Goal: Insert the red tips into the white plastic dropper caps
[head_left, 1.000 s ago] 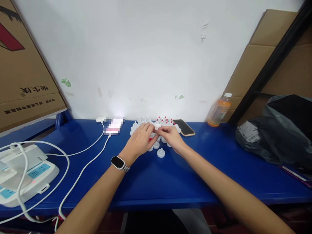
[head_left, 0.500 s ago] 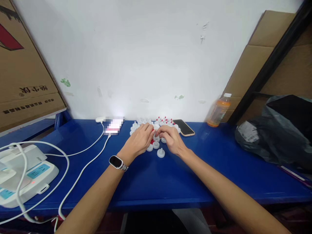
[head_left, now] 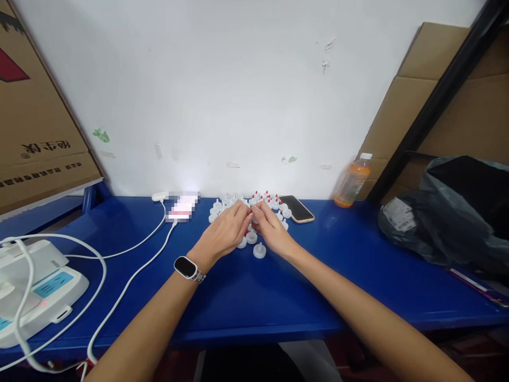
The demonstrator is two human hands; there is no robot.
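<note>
My left hand (head_left: 225, 231) and my right hand (head_left: 269, 229) meet fingertip to fingertip over a cluster of small white plastic caps (head_left: 259, 250) on the blue table (head_left: 254, 297). Some caps at the back carry red tips (head_left: 265, 197). Both hands pinch a small piece between them, with a bit of red showing at the fingertips; its shape is too small to tell. A smartwatch (head_left: 186, 267) sits on my left wrist. One white cap lies alone just in front of my right hand.
A phone (head_left: 296, 208) lies right of the caps, an orange drink bottle (head_left: 351, 181) further right. A dark plastic bag (head_left: 445, 212) fills the right side. A white power strip (head_left: 43, 286) and white cables (head_left: 131, 276) lie on the left. Cardboard boxes lean on both sides.
Both hands have drawn closer together, the fingertips now touching above the caps. The view has shifted slightly to the right.
</note>
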